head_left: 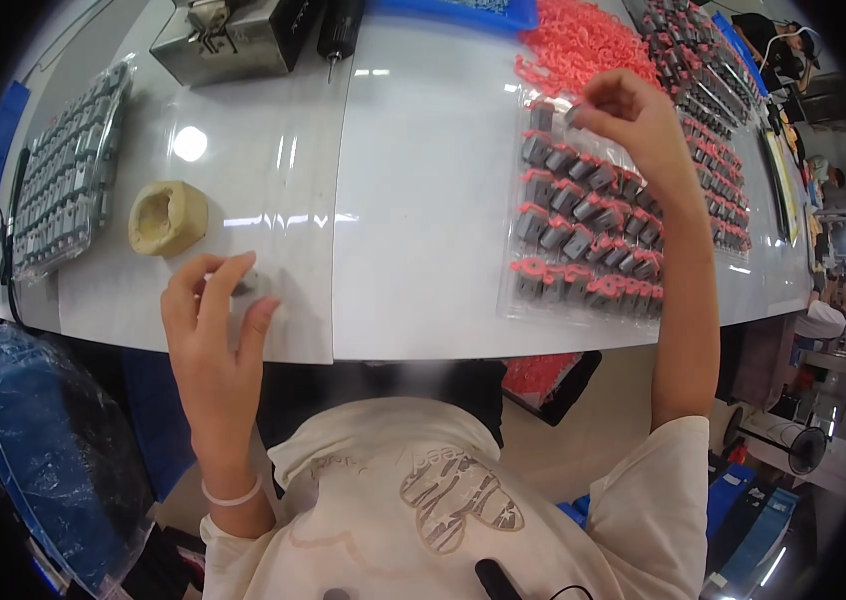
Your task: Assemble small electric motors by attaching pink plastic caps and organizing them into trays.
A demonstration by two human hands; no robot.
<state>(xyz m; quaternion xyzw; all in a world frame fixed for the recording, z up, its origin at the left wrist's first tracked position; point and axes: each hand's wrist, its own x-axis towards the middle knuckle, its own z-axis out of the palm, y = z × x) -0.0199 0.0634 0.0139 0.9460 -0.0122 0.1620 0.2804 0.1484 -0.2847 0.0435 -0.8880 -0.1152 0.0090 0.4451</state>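
My right hand reaches over the far end of a clear plastic tray, pinching a small grey part between thumb and fingers. Rows of grey block-shaped parts with pink pieces attached fill that tray. On the left, my left hand is open above the white table, thumb and index finger apart. A small dark grey part shows between those fingertips; whether the index finger touches it is unclear. Just beyond stands a yellowish block with a hollow in it.
At the far left is a tray of grey-green parts. A metal box-like fixture and a black electric screwdriver stand at the back. Loose pink pieces lie heaped beside a blue tray. More filled trays sit at right.
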